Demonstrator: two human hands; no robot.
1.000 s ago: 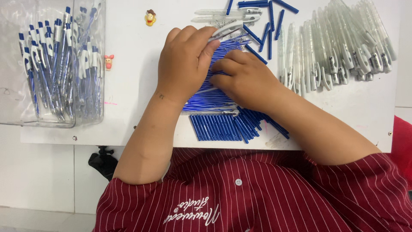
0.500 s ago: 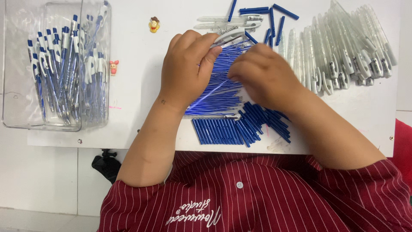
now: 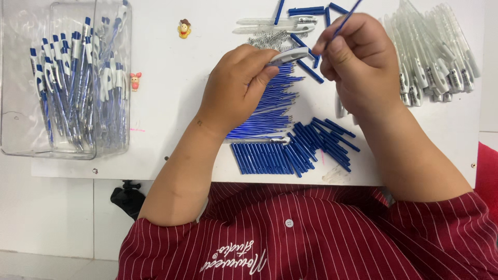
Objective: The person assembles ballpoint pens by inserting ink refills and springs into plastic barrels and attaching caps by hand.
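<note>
My left hand [image 3: 236,85] pinches a clear white pen barrel [image 3: 288,56] between thumb and fingers, just above the fan of thin blue refills [image 3: 270,106]. My right hand [image 3: 360,62], at two o'clock from it, pinches one slim blue refill [image 3: 346,18] by its lower end. I'd keep the barrel steady and line the refill up straight. The white surface [image 3: 171,93] carries short blue tubes [image 3: 280,155] at six o'clock, clear barrels [image 3: 436,46] at three, and a clear plastic bin of finished pens [image 3: 72,88] at nine.

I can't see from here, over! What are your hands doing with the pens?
Left hand holds a white pen barrel. Right hand pinches a thin blue refill. Refill pile underneath, nothing blocking.
</note>
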